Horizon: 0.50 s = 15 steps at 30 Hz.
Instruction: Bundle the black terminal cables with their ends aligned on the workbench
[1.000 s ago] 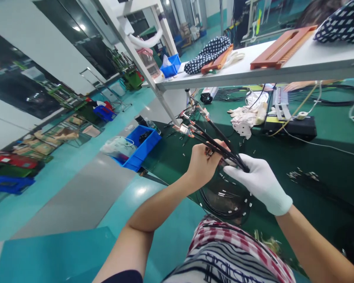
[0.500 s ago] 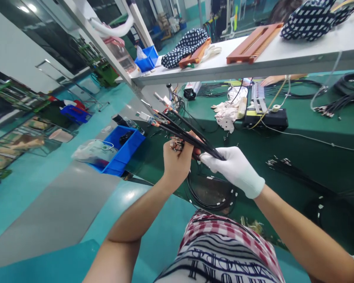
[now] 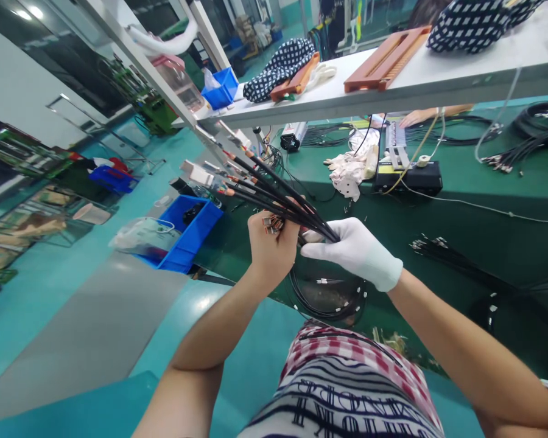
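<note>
A bundle of black cables (image 3: 278, 198) with bare wire ends and pale connectors fans out toward the upper left. My right hand (image 3: 354, 252), in a white glove, is closed round the lower part of that bundle. My bare left hand (image 3: 274, 246) is closed beside it, with several copper-coloured cable ends showing at its thumb side; its fingertips are hidden behind the cables. Below both hands, a coil of black cable (image 3: 319, 313) with white tags lies on the green table (image 3: 388, 237).
To the left stands a blue bin (image 3: 196, 234) with a plastic bag (image 3: 146, 234). More black cables (image 3: 461, 264) lie at right. A white shelf (image 3: 338, 100) crosses above the table, holding orange trays (image 3: 386, 61). Behind it, another person's hand (image 3: 415, 117) is near a metal fixture (image 3: 396, 143).
The cable bundle's loose ends have swung left and look nearer. My right hand has shifted slightly left and up with the bundle; my left hand stays almost in place.
</note>
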{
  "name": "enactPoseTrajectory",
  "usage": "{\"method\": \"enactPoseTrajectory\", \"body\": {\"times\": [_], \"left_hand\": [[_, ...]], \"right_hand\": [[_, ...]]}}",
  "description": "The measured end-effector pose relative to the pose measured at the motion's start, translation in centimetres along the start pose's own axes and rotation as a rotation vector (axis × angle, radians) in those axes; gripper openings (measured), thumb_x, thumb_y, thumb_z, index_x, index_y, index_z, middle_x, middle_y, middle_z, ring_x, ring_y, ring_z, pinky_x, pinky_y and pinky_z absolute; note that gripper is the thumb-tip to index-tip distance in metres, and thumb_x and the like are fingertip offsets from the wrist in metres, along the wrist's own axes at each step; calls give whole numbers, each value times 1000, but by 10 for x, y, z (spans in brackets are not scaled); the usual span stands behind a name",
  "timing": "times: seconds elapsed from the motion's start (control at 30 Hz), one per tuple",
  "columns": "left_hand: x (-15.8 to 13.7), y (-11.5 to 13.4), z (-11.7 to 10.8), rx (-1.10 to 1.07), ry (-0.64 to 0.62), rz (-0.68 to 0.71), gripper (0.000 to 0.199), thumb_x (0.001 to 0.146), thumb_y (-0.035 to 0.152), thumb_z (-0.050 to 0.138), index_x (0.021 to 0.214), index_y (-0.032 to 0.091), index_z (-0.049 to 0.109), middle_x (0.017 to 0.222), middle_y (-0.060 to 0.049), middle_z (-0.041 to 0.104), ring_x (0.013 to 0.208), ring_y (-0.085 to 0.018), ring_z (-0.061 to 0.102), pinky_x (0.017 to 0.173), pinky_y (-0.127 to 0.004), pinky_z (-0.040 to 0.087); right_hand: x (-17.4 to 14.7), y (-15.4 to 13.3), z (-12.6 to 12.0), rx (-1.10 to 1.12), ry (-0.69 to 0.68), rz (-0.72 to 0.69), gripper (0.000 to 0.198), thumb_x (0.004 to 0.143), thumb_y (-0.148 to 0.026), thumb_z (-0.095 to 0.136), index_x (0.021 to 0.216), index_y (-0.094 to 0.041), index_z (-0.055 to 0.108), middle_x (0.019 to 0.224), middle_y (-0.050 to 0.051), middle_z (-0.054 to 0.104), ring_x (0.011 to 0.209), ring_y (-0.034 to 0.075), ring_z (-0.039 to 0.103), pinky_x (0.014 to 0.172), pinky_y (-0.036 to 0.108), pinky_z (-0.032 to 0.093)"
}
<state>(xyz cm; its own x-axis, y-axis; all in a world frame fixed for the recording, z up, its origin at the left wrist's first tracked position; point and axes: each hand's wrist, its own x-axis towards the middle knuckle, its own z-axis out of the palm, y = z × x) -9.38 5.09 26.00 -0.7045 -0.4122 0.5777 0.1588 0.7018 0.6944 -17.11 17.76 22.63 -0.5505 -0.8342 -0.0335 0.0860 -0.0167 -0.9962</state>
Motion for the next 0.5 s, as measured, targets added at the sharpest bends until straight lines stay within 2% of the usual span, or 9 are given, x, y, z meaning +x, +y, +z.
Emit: {"method": "enactPoseTrajectory", "body": {"times": [0.13,0.23,0.37,0.5], "left_hand": [[3,2,-1,-116,13,-139,33,92,37,54,72,15,69,62,0,65,49,-7,54,47,-18,43],[12,-5,-5,-299,111,-265,43,91,48,51,69,15,68,59,-1,62,43,-7,51,37,-19,34],[28,-15,-17,-515,234,-439,45,91,50,53,63,16,63,60,-1,61,44,-7,51,39,-22,39],[46,-13,-35,-561,408,-455,44,96,41,47,62,15,59,57,2,56,43,-5,46,40,-20,39]], "right_hand": [[-4,1,1,-101,13,1,23,68,-27,78,82,-10,73,77,2,67,69,16,58,63,26,45],[-7,10,4,-215,59,-44,17,72,-25,77,83,-13,73,74,0,67,69,16,61,65,25,45],[-7,28,4,-454,155,-128,10,74,-23,77,81,-17,74,79,0,69,75,18,63,67,25,44],[-6,58,3,-577,171,-211,9,74,-22,78,79,-17,73,81,2,66,76,17,61,68,25,43]]}}
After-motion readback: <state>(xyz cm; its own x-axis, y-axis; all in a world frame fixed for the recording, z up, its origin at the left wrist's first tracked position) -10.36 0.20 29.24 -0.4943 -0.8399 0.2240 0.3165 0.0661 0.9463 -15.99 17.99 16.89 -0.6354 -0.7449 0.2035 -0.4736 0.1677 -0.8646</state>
